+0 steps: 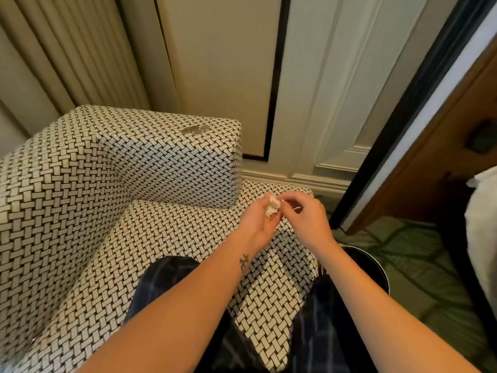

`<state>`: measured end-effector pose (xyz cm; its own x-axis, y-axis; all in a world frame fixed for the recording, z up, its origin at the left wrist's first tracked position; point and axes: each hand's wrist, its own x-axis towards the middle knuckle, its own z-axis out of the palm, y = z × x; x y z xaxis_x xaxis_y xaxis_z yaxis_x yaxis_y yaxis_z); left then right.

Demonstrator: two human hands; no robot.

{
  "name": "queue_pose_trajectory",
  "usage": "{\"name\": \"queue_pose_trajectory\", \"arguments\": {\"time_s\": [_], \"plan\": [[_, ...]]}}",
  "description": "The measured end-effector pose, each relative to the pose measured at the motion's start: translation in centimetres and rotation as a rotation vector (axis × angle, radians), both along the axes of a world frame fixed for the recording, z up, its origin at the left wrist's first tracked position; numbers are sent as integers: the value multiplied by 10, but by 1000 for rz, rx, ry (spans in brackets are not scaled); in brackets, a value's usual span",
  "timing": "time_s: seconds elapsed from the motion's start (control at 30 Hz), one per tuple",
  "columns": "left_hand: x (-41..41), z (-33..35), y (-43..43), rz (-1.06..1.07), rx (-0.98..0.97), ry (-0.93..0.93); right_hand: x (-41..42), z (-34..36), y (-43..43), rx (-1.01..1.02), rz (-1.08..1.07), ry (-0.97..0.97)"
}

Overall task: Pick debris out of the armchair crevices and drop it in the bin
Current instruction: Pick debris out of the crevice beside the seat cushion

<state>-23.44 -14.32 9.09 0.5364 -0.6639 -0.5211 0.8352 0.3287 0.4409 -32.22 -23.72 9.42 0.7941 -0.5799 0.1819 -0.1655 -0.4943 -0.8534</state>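
Left hand [257, 225] cupping paper wad [272, 207], right hand [306, 219] pinching it, forearms outstretched

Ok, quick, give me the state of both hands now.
Left hand: holding a crumpled white paper wad.
Right hand: fingers curled at the wad; grip cannot be told.

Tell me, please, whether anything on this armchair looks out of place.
Yes: a small silvery scrap lies on the flat top ledge of the armchair, shiny against the woven fabric, probably litter. The left hand also holds a crumpled paper wad, not yet binned.
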Motion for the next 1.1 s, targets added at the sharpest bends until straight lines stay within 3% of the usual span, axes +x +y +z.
{"name": "queue_pose_trajectory", "arguments": {"time_s": [0.43, 0.8, 1.1], "plan": [[-78, -56, -129, -366, 179, -170, -99, -72, -89, 397, -453, -103], [-104, -126, -207, -600, 396, -37, -129, -171, -158, 592, -782, -24], [-119, -175, -224, -670, 507, 45, -149, -220, -167, 771, -864, 47]]}}
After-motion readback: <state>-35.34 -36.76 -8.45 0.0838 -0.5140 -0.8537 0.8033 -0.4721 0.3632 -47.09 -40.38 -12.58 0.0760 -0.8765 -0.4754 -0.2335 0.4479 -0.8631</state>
